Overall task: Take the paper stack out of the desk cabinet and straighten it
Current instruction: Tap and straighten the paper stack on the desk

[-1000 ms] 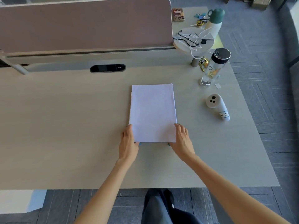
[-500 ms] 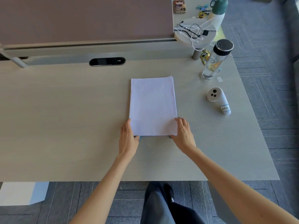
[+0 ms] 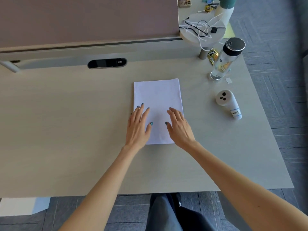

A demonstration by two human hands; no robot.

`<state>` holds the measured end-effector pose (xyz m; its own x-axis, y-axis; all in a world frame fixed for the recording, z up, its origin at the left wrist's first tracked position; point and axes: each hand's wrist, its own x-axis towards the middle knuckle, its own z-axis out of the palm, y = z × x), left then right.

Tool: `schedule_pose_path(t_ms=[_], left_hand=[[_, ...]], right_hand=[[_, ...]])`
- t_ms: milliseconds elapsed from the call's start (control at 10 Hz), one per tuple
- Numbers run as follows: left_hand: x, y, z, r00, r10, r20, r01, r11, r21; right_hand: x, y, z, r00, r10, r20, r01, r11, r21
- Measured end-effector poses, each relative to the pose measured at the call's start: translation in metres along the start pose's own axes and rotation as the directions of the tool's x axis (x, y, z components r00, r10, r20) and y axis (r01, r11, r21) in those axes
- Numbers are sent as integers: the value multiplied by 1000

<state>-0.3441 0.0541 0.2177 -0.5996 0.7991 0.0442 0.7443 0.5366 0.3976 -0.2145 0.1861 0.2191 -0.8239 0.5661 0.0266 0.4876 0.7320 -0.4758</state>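
A white paper stack [image 3: 157,95] lies flat on the light wooden desk [image 3: 66,122], long side running away from me, edges nearly flush. My left hand [image 3: 138,126] rests palm down over the stack's near left part, fingers spread and pointing away. My right hand [image 3: 179,126] lies palm down over the near right part, fingers apart. Neither hand grips anything. No cabinet is in view.
To the right lie a white handheld device with a label [image 3: 228,104] and a clear bottle with a black lid [image 3: 227,59]. A small round shelf with cables [image 3: 202,31] and a green-capped bottle [image 3: 225,9] stand at back right. A partition panel [image 3: 83,19] closes the back.
Both hands have left the stack's near corners and moved forward onto its top surface, palms down. The stack stays in place on the desk.
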Motion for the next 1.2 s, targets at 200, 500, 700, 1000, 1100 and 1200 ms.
schedule_pose_path(t_ms=[200,500,700,1000,1100,1200], left_hand=[[36,-12,14,987,106,124,-129,971,201],[45,-32,37,974,72,214,-121,967,223],[41,-34,46,982,49,185,-99,957,271],[41,-36,47,986,75,151,-115,953,281],[40,-35,45,983,80,167,-128,944,304],[44,-33,39,979,82,185,-138,940,312]], right_hand=[[33,7,17,996,-56,66,67,983,-171],[48,19,39,991,-46,123,72,975,-212],[41,22,49,996,-37,77,50,983,-177],[41,22,53,999,-42,25,46,980,-194],[40,22,51,997,-43,64,57,971,-232],[45,17,46,995,-27,101,52,965,-258]])
